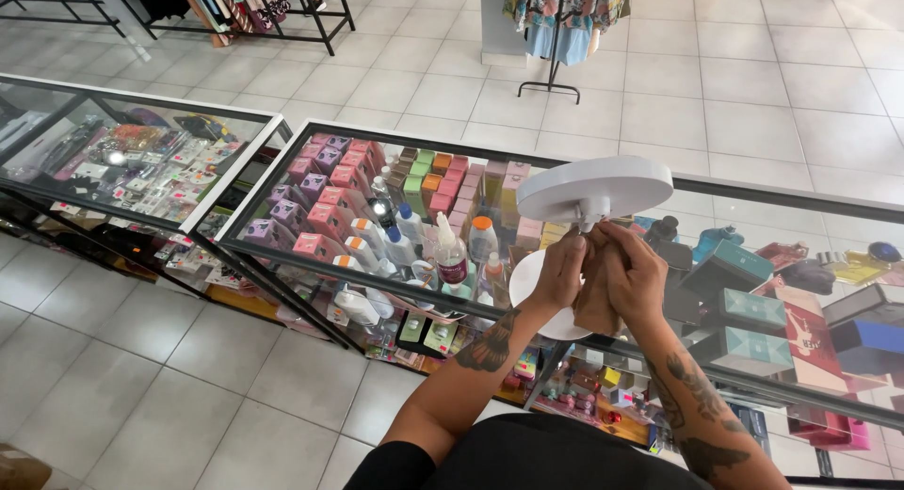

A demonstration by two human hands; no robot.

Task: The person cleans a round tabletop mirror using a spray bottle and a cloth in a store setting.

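A white round-headed lamp or mirror (pixel 593 189) stands on a white round base (pixel 532 292) on top of the glass display counter (pixel 791 200). My left hand (pixel 562 269) is closed around its stem just below the white head. Beside it, my right hand (pixel 633 281) presses a tan cloth (pixel 596 306) against the same stem. The stem itself is hidden by both hands.
Inside the counter lie pink, purple and green boxes (pixel 330 184), bottles (pixel 450 255) and teal boxes (pixel 744 306). A second glass case (pixel 122 151) stands to the left. Clothing racks (pixel 565 19) stand on the tiled floor beyond.
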